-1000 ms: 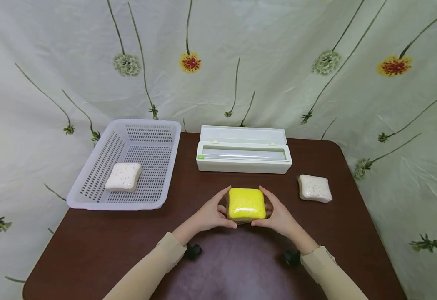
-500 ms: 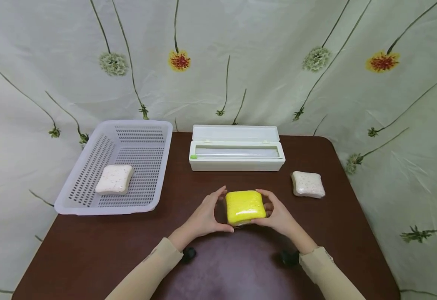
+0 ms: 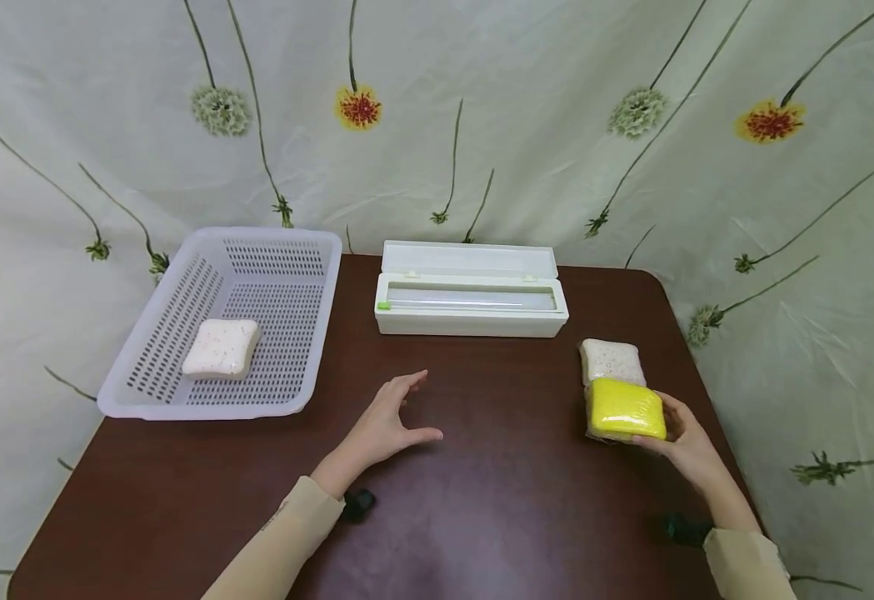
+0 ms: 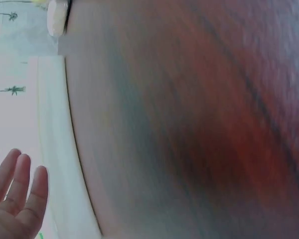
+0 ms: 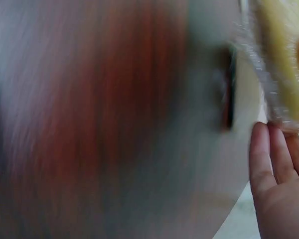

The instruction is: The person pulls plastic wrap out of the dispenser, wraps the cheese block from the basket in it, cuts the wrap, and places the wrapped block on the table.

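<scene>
My right hand grips a yellow sponge by its right side, thumb at the near edge and fingers behind. Clear plastic film covers the sponge, and loose crinkled film shows along its edge in the right wrist view. In the head view it overlaps the near part of a white speckled sponge, also glossy with film, at the table's right. My left hand holds nothing and hovers over the table's middle with thumb and fingers spread apart. Its fingers appear at the lower left of the left wrist view.
A white cling film dispenser stands at the back middle, lid up, with a green slider on its left. To the left, a pale perforated plastic basket holds one white speckled sponge. A flowered curtain hangs behind the dark brown table.
The left hand has let go of the yellow sponge and drawn away to the left. The right hand has carried the sponge from the middle to the right, up to the white sponge there.
</scene>
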The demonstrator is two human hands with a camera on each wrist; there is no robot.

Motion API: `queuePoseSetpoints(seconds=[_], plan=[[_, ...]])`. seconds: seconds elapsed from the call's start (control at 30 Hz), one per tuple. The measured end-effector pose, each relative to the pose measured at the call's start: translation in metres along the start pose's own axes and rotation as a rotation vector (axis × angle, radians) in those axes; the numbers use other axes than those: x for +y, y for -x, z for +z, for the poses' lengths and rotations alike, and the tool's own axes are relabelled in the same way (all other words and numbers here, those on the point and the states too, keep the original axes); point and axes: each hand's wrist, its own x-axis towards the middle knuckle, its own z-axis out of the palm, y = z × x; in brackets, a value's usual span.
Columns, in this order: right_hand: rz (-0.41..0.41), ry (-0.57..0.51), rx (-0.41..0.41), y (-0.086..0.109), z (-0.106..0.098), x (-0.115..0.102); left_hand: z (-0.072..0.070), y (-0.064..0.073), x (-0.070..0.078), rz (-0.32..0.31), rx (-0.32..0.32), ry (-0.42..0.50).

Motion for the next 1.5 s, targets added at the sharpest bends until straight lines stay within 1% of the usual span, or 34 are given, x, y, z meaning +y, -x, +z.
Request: queuePoseSetpoints(seconds=[0.17, 0.3, 0.37, 0.47, 0.6, 0.73, 0.83, 0.9, 1.0, 1.1, 1.2, 1.33, 1.43, 1.5], plan=[[0.03, 0.039, -0.042, -0.004, -0.004, 0.018, -0.006, 0.003, 0.0, -0.026, -0.025, -0.102], [0.087, 0.071, -0.076, -0.01, -0.005, 0.023, -0.008, 0.006, 0.002, -0.019, -0.036, -0.124], [0.093, 0.091, -0.091, -0.012, -0.006, 0.024, -0.008, 0.007, 0.003, -0.02, -0.035, -0.133], [0.078, 0.164, -0.109, -0.013, -0.008, 0.024, -0.007, 0.007, 0.003, -0.023, -0.035, -0.134], [0.055, 0.257, -0.105, -0.011, -0.011, 0.025, -0.005, 0.006, 0.006, -0.009, -0.045, -0.117], [0.029, 0.285, -0.089, -0.008, -0.012, 0.025, -0.005, 0.006, 0.009, -0.004, -0.047, -0.11], [0.014, 0.301, -0.065, -0.005, -0.01, 0.019, -0.006, 0.008, 0.009, -0.003, -0.037, -0.114], [-0.012, 0.306, -0.028, -0.003, -0.008, 0.01, -0.007, 0.01, 0.01, -0.006, -0.027, -0.114], [-0.105, 0.319, 0.058, -0.001, -0.003, -0.007, -0.01, 0.011, 0.01, -0.016, -0.011, -0.114], [-0.196, 0.346, 0.144, -0.007, 0.003, -0.032, -0.017, 0.004, 0.009, -0.01, 0.016, -0.125], [-0.256, 0.327, 0.19, -0.023, 0.01, -0.063, -0.029, -0.011, 0.01, 0.012, 0.084, -0.14], [-0.318, 0.254, 0.2, -0.056, 0.025, -0.1, -0.047, -0.037, 0.01, 0.018, 0.202, -0.148], [-0.303, 0.219, 0.171, -0.08, 0.038, -0.121, -0.058, -0.056, 0.006, 0.003, 0.271, -0.147], [-0.282, 0.224, 0.15, -0.095, 0.045, -0.129, -0.063, -0.068, 0.003, 0.0, 0.305, -0.148]])
